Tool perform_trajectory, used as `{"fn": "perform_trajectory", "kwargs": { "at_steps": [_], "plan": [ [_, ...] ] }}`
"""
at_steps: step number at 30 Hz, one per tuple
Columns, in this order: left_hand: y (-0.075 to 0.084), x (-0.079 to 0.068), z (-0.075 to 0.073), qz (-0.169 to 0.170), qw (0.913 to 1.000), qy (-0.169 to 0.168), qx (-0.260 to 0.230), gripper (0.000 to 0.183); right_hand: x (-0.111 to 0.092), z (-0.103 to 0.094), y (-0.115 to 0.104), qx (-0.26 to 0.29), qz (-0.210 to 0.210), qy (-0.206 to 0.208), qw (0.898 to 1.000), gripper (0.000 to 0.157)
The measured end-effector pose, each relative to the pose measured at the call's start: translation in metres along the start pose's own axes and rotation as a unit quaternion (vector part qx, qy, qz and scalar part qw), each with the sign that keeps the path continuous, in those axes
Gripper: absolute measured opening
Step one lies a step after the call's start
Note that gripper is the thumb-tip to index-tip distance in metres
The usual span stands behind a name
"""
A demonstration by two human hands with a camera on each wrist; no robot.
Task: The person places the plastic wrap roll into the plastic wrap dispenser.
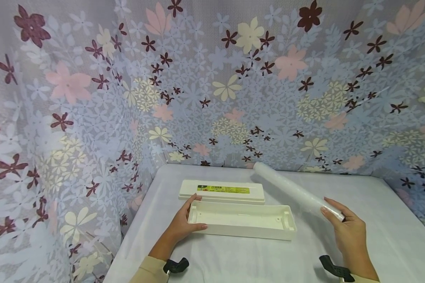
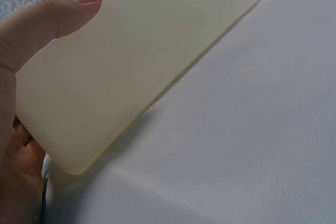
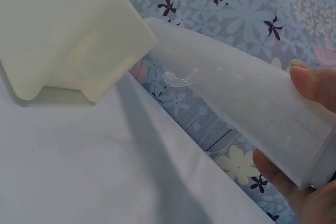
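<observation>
Cream box (image 1: 241, 232), head view: my left hand (image 1: 183, 222) is gripping its left end on the white cloth (image 1: 241, 259); the labelled lid (image 1: 223, 189) is lying just behind.
Translucent roll (image 1: 294, 187), head view: my right hand (image 1: 350, 231) is holding its near end, right of the box.
Box wall (image 2: 142, 51), left wrist: my thumb (image 2: 68, 17) is resting against it.
Roll end (image 3: 299, 140), right wrist: my thumb and fingers (image 3: 281, 177) are clasping it.
</observation>
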State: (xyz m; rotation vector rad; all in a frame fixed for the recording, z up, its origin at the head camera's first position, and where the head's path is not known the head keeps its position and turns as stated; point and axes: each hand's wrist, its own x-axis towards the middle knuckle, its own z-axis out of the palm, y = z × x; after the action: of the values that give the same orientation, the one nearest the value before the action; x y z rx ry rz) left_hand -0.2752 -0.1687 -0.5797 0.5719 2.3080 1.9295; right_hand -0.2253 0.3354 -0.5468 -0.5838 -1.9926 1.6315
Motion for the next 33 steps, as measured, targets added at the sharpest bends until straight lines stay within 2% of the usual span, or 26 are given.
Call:
{"fn": "perform_trajectory", "kwargs": {
  "at_steps": [6, 13, 16, 23, 29, 33],
  "plan": [
    [0.001, 0.0, 0.0, 0.002, 1.0, 0.0, -0.003, 0.119, -0.002, 0.001, -0.005, 0.01, -0.006, 0.002, 1.0, 0.046],
    [0.0, 0.001, 0.001, 0.002, 1.0, 0.003, -0.002, 0.119, -0.005, 0.001, -0.011, -0.016, -0.028, 0.006, 0.999, 0.046],
    [0.0, 0.001, 0.001, 0.003, 1.0, 0.002, -0.003, 0.119, -0.005, 0.001, -0.014, -0.004, -0.034, 0.009, 0.999, 0.045],
    [0.003, 0.001, 0.0, 0.003, 0.9999, 0.003, 0.01, 0.12, -0.005, 0.001, -0.018, 0.131, -0.051, -0.005, 0.99, 0.043],
    [0.002, 0.0, 0.001, 0.007, 1.0, 0.0, -0.001, 0.119, -0.007, 0.001, -0.017, 0.118, -0.076, -0.005, 0.99, 0.043],
    [0.002, 0.0, 0.001, 0.007, 1.0, 0.0, -0.001, 0.12, -0.008, 0.001, -0.018, 0.108, -0.077, -0.007, 0.991, 0.042]
  ]
}}
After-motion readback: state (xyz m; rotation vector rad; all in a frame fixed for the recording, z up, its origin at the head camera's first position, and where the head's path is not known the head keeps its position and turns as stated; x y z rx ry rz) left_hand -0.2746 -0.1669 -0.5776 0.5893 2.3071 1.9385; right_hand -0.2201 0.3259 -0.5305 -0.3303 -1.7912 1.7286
